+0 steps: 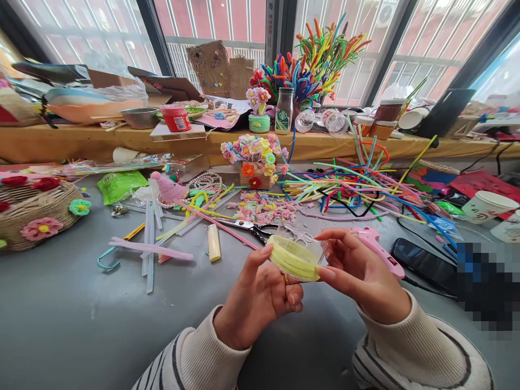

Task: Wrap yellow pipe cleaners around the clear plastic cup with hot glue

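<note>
Between my two hands is a small clear plastic cup [295,259], tilted, with yellow pipe cleaner wound round its lower part. My left hand [260,298] grips it from the left, thumb on the yellow band and fingers curled beneath. On the other side my right hand [361,271] pinches the cup, its thumb against the yellow band and its fingers at the clear wall. Just beyond the cup lie black-handled scissors [260,232]. A pink hot glue gun [376,249] rests behind my right hand.
Several clear glue sticks [149,249] and a yellow lighter [213,242] lie to the left. Loose pipe cleaners [345,187] spread across the back right. A black phone [422,265] is at the right, and a twine basket [36,214] stands far left.
</note>
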{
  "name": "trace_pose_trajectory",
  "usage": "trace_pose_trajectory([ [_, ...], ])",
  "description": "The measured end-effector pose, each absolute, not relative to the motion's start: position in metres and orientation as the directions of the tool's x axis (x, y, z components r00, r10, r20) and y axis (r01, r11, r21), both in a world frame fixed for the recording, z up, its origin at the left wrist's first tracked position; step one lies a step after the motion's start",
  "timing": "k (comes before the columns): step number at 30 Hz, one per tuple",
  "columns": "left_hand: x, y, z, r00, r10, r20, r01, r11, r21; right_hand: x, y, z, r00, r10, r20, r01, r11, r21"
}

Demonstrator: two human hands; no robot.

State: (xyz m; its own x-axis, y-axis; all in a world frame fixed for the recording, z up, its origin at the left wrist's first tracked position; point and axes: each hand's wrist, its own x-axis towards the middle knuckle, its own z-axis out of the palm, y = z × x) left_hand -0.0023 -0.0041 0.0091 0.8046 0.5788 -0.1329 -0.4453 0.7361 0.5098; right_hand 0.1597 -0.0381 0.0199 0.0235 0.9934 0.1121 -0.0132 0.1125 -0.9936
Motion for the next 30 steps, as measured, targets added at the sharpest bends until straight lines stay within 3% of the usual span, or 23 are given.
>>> trace_pose_trajectory([
  [30, -0.0044, -0.0040, 0.0082, 0.804, 0.576, -0.145, -0.444, 0.745, 0.497, 0.1587, -0.0368, 0.0167, 0.033, 0.987, 0.158, -0.047, 0.159, -0.986],
])
